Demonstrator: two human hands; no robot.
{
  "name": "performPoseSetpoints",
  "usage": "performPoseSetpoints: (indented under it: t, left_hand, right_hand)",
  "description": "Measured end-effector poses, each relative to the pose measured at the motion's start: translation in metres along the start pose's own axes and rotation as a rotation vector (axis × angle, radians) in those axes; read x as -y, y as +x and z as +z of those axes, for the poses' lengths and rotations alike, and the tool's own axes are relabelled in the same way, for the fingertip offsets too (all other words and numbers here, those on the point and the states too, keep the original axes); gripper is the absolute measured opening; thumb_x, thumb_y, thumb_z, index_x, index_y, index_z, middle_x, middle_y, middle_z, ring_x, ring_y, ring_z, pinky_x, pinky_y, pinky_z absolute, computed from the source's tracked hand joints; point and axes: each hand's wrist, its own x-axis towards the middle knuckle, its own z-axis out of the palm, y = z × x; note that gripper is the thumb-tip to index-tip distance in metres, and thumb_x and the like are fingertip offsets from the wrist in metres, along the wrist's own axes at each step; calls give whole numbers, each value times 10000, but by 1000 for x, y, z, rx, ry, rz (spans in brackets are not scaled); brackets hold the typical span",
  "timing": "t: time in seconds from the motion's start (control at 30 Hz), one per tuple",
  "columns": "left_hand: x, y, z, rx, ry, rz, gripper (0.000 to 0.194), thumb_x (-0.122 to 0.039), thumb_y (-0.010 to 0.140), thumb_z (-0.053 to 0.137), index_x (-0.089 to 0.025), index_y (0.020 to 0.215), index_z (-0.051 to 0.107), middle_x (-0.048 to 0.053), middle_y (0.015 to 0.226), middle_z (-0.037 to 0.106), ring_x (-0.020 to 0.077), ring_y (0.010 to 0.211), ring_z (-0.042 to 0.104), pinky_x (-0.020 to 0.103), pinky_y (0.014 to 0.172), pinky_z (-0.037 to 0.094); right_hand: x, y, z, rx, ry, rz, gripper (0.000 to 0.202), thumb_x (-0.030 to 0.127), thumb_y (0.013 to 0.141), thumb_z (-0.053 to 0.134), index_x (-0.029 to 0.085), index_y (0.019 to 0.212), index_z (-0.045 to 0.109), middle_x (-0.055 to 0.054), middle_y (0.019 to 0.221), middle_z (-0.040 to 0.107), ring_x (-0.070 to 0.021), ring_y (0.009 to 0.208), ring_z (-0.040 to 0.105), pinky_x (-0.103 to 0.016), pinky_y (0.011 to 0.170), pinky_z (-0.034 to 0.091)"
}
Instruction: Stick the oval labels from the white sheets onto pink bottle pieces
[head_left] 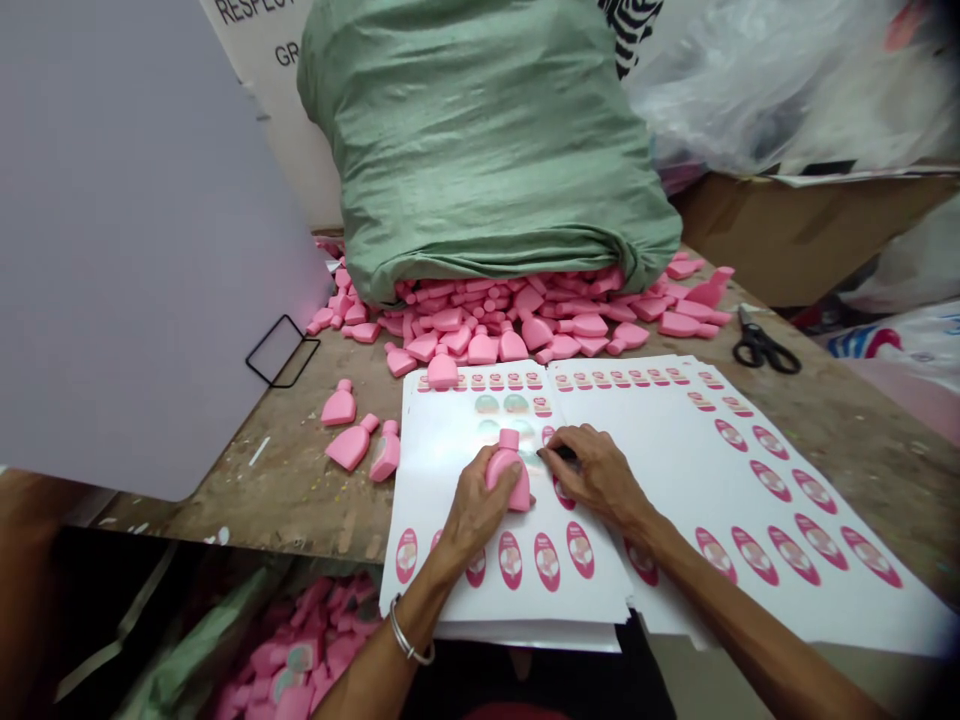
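My left hand [474,508] is closed around a small pink bottle [507,470], its cap end pointing away from me. Thumb and fingers grip its sides above a white sticker sheet [435,475]. On that sheet, pale green stickers [516,403] sit near the middle, with pink oval stickers [510,560] along the near edge. Just right of the bottle, my right hand [600,478] pinches over the sheet; a small dark item shows by its fingers, too hidden to name. Another sheet [660,450] lies partly under my right forearm.
A green sack [495,150] spills pink bottles [480,345] across the back of the table. Three bottles [351,445] lie left of the sheets. Black scissors [763,350] rest at right. A pale panel [150,250] stands at left; a bag of bottles [300,650] sits below the table edge.
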Motion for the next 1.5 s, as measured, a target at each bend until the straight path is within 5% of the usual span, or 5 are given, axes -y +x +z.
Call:
performPoseSetpoints:
  t: [0.3,0.47,0.67,1.2,1.5]
  left_hand:
    - [-6,-2,-3,-17,-236,-77,421,-468,769,628,-143,1030,572,28,794,605,162,641,643,305,648,532]
    - [-15,-6,-5,-43,-530,-103,469,-559,813,535,-114,944,602,77,797,635,195,731,642,340,651,567]
    - [-30,-19,-5,25,-579,-65,522,-544,894,393,-115,1053,642,117,947,670,224,871,635,344,679,584]
    - [-31,-25,-9,88,-564,-26,546,-558,907,333,-130,1074,627,112,975,647,219,865,637,371,700,582]
    - [-33,-30,-15,180,-501,67,346,-235,800,644,-155,1116,527,37,948,576,159,846,610,336,746,564]
  right_hand:
    - [20,-1,-18,-152,220,73,243,436,772,637,204,739,571,-19,699,617,-167,658,542,-313,644,422]
    - [37,-1,-37,-103,536,309,299,489,779,624,190,787,634,4,646,596,-127,574,523,-252,513,415]
    - [68,2,-43,10,641,281,290,468,762,654,221,888,738,-30,838,720,-181,737,633,-280,631,496]
    - [83,1,-41,-32,606,232,252,432,773,658,208,863,731,-39,848,719,-185,758,637,-287,651,507]
    - [73,4,-36,-138,359,153,319,466,744,673,231,958,692,-68,942,697,-235,870,631,-405,798,503]
